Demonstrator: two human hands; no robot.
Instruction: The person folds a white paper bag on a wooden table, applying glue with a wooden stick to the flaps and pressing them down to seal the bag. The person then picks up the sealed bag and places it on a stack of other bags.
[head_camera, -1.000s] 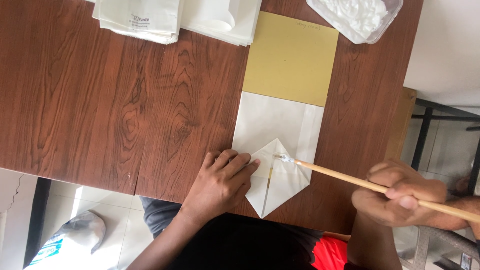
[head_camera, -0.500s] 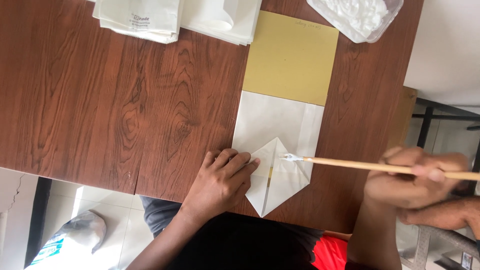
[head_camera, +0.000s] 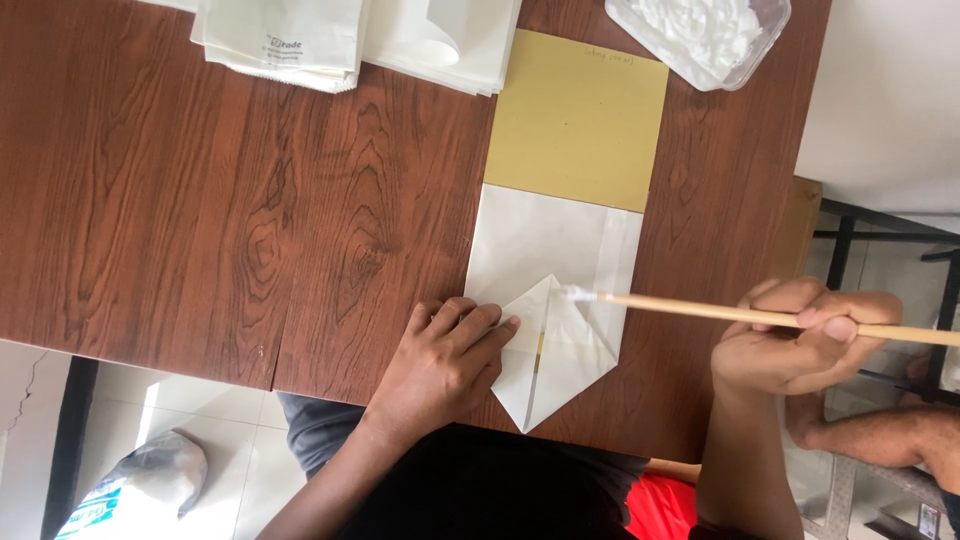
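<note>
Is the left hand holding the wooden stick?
No, the left hand presses flat on the folded white paper; the right hand holds the wooden stick.

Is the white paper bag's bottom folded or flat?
Folded. The white paper bag has flaps creased into a diamond, pinned by the left hand.

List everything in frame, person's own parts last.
brown wood-grain table: 1, brown, fills the view
stack of white paper bags: 1 stack, white, top edge
flat yellow-tan paper sheet: 1, yellow-tan, top centre
white paper bag with folded diamond base: 1, white, below the yellow-tan sheet
clear plastic tub of white paste: 1, clear and white, top right corner
thin wooden stick brush: 1, tan, tip on the folded base
left hand: pressing flat on the folded base
right hand: grip closed on the brush
</note>
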